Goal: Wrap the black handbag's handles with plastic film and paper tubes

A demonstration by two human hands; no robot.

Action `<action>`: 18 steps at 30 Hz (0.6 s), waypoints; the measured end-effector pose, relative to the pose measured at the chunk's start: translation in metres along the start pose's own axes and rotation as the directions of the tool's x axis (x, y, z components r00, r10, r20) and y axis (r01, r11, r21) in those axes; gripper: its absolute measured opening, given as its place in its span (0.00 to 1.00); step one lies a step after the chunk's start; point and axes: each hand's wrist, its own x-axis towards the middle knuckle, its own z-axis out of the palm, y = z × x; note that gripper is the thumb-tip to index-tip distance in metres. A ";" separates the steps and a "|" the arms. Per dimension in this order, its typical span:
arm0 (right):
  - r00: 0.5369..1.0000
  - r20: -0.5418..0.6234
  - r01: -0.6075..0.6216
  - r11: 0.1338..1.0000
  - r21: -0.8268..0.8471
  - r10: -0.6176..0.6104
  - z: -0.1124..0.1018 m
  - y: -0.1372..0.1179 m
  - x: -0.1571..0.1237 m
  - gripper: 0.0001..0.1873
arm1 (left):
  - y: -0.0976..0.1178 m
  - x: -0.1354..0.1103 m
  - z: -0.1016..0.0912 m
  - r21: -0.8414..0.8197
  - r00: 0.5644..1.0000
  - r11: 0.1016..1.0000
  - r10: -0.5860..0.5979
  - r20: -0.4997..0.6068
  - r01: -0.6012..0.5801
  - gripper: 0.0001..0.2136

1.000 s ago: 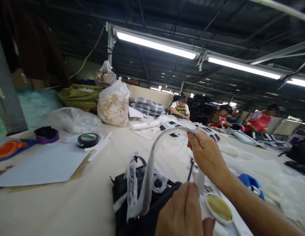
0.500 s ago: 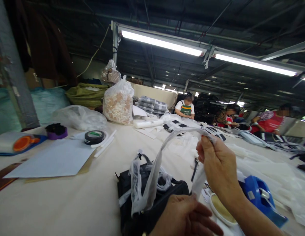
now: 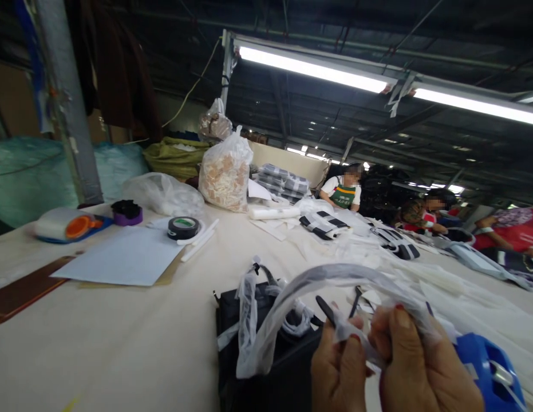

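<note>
- Head view: the left hand is pinching a bunched piece of translucent white film between thumb and fingers; a narrow dark tip is projecting just above it, and whether the fingers are grasping that too, I cannot tell.
- Just beside it, the right hand is grasping the far part of a long strap wrapped in translucent white film, the thumb pressing on top.
- That strap is arching from the hands over to a black, soft-looking bag, which is lying on the cream cloth-covered worktop; a white-wrapped coil is resting on the bag.
- Thin film like this could be tearing or bunching up if the two hands are pulling against each other; a loosening right hand could be letting the arch spring back towards the bag.
- Near the right hand, a blue plastic tape dispenser is standing so close that a swinging wrist could be knocking it.
- Farther left, a roll of black tape with a green centre is sitting by a pale blue-white sheet, well apart from the hands.
</note>
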 end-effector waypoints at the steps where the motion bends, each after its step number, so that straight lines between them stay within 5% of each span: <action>1: 1.000 -0.004 0.020 0.999 -0.038 -0.020 -0.001 0.003 -0.003 0.27 | -0.003 -0.001 -0.001 -0.013 1.000 1.000 0.012 0.013 -0.012 0.33; 6: 0.978 0.114 0.178 0.984 -0.021 -0.174 -0.003 0.018 -0.013 0.28 | -0.007 -0.002 -0.014 0.208 0.995 0.978 0.009 -0.096 0.011 0.26; 9: 0.967 0.187 0.185 0.982 -0.035 -0.176 -0.003 0.023 -0.012 0.28 | 0.004 0.004 -0.026 0.491 0.994 0.864 0.105 0.036 -0.109 0.18; 14: 0.951 0.269 0.185 0.978 -0.099 -0.153 -0.001 0.029 -0.002 0.20 | 0.031 0.012 -0.037 0.843 0.932 0.415 0.038 0.359 -0.342 0.18; 18: 0.883 0.423 0.260 0.962 -0.078 -0.204 0.001 0.038 0.000 0.16 | 0.045 0.015 -0.040 0.945 0.935 0.025 -0.139 0.327 -0.327 0.24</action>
